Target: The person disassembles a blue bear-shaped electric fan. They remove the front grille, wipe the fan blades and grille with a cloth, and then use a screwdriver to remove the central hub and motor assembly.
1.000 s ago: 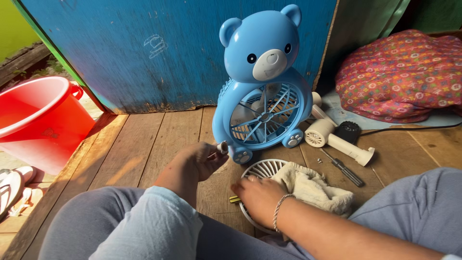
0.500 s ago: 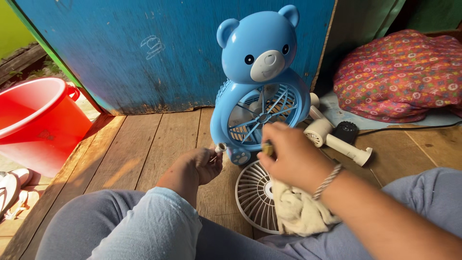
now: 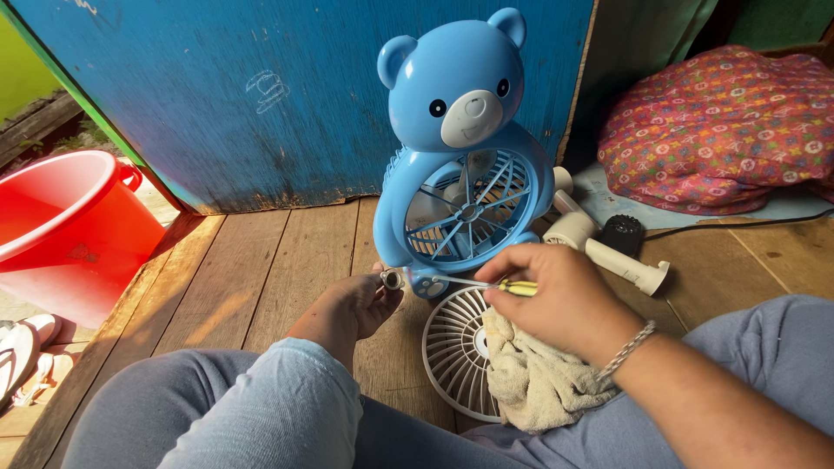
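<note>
Both of my hands are at the foot of a blue bear-shaped fan (image 3: 465, 165) that stands upright on the wooden plank floor (image 3: 261, 260), its back close to a blue painted wall (image 3: 261, 95). My right hand (image 3: 556, 300) is closed around a small screwdriver (image 3: 497, 286) with a yellow handle, and its thin metal shaft reaches left toward the fan's left foot. My left hand (image 3: 356, 304) is curled with its fingertips pinched on a small grey round part (image 3: 393, 279) just beside that foot; whether the part is joined to the fan I cannot tell.

On the floor, under my right wrist, a white round fan grille (image 3: 456, 352) lies flat, and a crumpled beige cloth (image 3: 539, 378) lies partly on it, touching my forearm. A silver chain bracelet (image 3: 627, 347) sits on my right wrist. My knees, in grey-blue trousers (image 3: 234, 417), frame the bottom of the view.

Behind my right hand lies a white handheld device (image 3: 608, 256) with a long handle, and a small black round object (image 3: 622, 233) sits just beside it. Farther right, a red patterned cushion (image 3: 721, 130) rests on a pale mat (image 3: 782, 207). A red plastic bucket (image 3: 69, 230) stands well apart at the left edge of the planks, and a pale sandal (image 3: 19, 352) lies below it.
</note>
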